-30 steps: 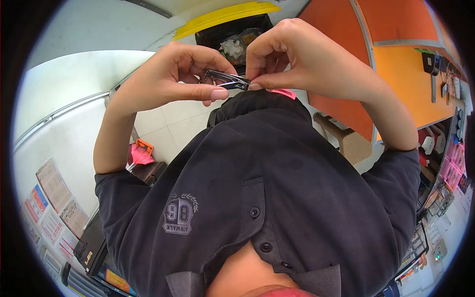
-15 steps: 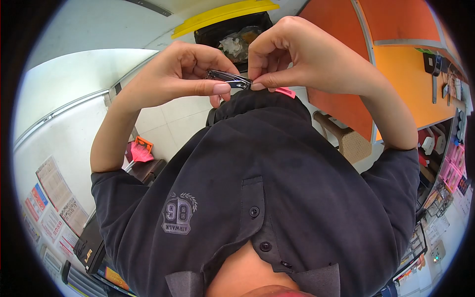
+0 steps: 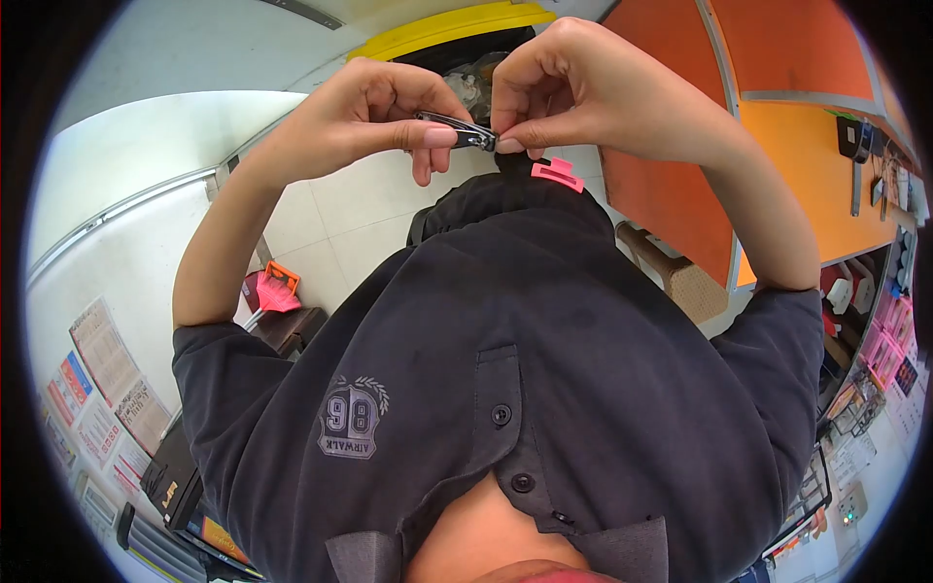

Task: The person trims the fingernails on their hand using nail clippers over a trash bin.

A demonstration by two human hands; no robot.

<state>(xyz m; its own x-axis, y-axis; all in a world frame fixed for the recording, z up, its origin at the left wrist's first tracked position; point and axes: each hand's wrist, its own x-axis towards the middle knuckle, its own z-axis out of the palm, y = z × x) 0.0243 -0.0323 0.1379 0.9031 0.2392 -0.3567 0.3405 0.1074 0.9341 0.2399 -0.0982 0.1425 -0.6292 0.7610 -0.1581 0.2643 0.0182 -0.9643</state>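
Note:
A small metal nail clipper [image 3: 468, 133] is held in front of my body. My left hand [image 3: 374, 112] is closed on its lever end, the thumb lying along the side. My right hand [image 3: 573, 102] is pinched at the jaw end, thumb and index fingertips touching it. Its other fingers are curled, and the exact contact at the jaws is too small to make out. Just beyond my lap, below the right hand, a pink claw-like clip [image 3: 558, 175] shows against dark fabric.
Beyond my hands stands a dark bin with a yellow edge [image 3: 447, 29] and crumpled plastic inside. Orange cabinet panels [image 3: 666, 146] rise on the right, with a woven brown stool [image 3: 690, 291] below. On the left are a white wall with papers [image 3: 107, 340] and a pink brush-like item [image 3: 279, 294].
Both hands have risen slightly away from my body with the nail clipper between them. The pink clip now shows more fully below the right hand.

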